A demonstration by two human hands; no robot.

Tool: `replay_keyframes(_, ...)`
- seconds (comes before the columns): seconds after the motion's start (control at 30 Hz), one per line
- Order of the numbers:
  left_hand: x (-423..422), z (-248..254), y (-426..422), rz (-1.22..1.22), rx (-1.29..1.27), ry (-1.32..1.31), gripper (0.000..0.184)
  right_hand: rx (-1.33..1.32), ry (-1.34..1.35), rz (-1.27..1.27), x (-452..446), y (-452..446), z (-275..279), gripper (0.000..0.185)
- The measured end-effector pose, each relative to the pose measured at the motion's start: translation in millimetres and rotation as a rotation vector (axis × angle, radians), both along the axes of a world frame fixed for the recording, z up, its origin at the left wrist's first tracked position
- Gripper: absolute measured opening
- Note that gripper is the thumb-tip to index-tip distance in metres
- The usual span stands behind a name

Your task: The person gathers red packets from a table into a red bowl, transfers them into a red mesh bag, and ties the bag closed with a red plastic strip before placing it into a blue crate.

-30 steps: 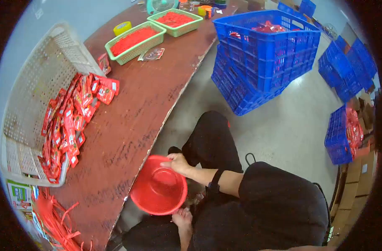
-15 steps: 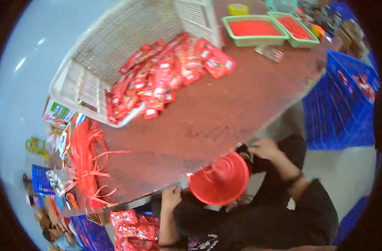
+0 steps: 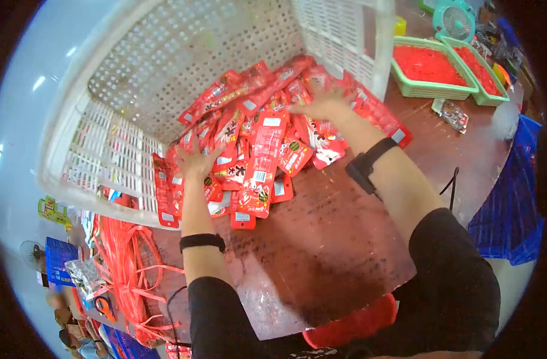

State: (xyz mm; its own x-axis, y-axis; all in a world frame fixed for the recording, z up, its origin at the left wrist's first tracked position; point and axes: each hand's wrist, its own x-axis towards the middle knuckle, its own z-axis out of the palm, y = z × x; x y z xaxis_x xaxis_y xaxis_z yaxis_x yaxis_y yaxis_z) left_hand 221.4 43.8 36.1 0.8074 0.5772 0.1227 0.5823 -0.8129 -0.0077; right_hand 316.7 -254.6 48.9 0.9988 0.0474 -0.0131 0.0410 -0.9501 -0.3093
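In the head view, both hands have left the red basin, where they were a second ago, and have come over the worktop. The basin now sits against the worktop's near edge, by the person's lap, partly hidden and with neither hand on it. The work has thus passed from the basin to the red packets, heaped in the mouth of the tipped white crate and spilling onto the worktop toward its near edge. The left hand lies spread on the heap's left side; the right hand, also spread, is on its right. Neither is closed round a packet, though whether fingertips pinch one I cannot tell. Red ribbons lie along the worktop's left end, untouched.
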Motion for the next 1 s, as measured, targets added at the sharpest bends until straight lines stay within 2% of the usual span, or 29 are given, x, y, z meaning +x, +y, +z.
replay_keyframes(0.03,1,-9,3,0.008,-0.007,0.021,0.095,-0.001,-0.005,0.025,-3,9,-9,0.103)
replay_keyframes(0.07,-7,-17,5,-0.113,-0.004,0.007,0.092,0.049,-0.132,0.071,1,9,-28,0.099)
replay_keyframes(0.1,-15,-16,1,-0.236,0.007,-0.018,0.089,0.055,-0.117,0.086,-3,5,-37,0.099)
replay_keyframes(0.13,-29,-30,-6,-0.435,0.118,-0.218,0.081,0.033,-0.176,0.219,-9,-1,-38,0.096)
replay_keyframes(0.17,-50,-22,-42,-0.283,0.102,-0.102,0.069,0.005,-0.233,0.348,-19,-11,-38,0.094)
replay_keyframes(0.2,-62,-41,-47,-0.379,0.083,-0.218,0.061,-0.031,-0.308,0.39,-28,-16,-50,0.086)
replay_keyframes(0.23,-82,-39,-66,-0.392,0.015,-0.197,0.057,-0.032,-0.311,0.396,-43,-23,-53,0.086)
replay_keyframes(0.3,-127,-40,-102,-0.46,0.025,-0.247,0.057,-0.127,-0.316,0.548,-82,-43,-52,0.075)
replay_keyframes(0.4,-186,-45,-135,-0.428,-0.005,-0.218,0.058,-0.168,-0.282,0.664,-138,-69,-47,0.069)
replay_keyframes(0.43,-200,-44,-137,-0.417,-0.066,-0.193,0.058,-0.168,-0.283,0.669,-154,-75,-43,0.069)
replay_keyframes(0.5,-222,-39,-140,-0.401,-0.13,-0.169,0.058,-0.094,0.025,0.563,-183,-88,-33,0.066)
replay_keyframes(0.57,-237,-29,-135,-0.509,-0.083,-0.089,0.056,-0.007,0.04,0.492,-201,-103,-25,0.074)
replay_keyframes(0.6,-245,-24,-132,-0.566,-0.033,-0.032,0.055,-0.102,0.032,0.437,-207,-111,-22,0.077)
replay_keyframes(0.63,-256,-19,-131,-0.567,-0.036,-0.023,0.055,-0.197,0.024,0.378,-215,-120,-22,0.08)
replay_keyframes(0.7,-269,2,-128,-0.477,-0.128,0.233,0.051,-0.15,-0.075,0.362,-218,-133,-24,0.086)
replay_keyframes(0.73,-281,19,-127,-0.514,-0.154,0.136,0.038,-0.073,0.105,0.305,-214,-137,-19,0.086)
replay_keyframes(0.77,-288,27,-126,-0.515,-0.157,0.143,0.038,0.004,0.294,0.246,-216,-141,-18,0.086)
replay_keyframes(0.83,-284,41,-125,-0.322,-1.124,-0.327,0.023,0.051,0.334,0.211,-220,-151,-16,0.084)
replay_keyframes(0.9,-252,44,-121,-0.11,-1.442,-0.46,0.018,0.108,0.196,0.212,-223,-161,-24,0.081)
replay_keyframes(0.93,-225,33,-126,-0.057,-1.602,-0.699,0.012,0.105,0.186,0.21,-221,-167,-32,0.081)
replay_keyframes(0.97,-197,30,-139,-0.058,-1.641,-0.738,0.013,0.354,0.293,0.133,-217,-171,-39,0.081)
replay_keyframes(1.0,-166,11,-143,-0.029,-1.585,-0.726,0.024,0.603,0.396,0.057,-214,-173,-44,0.081)
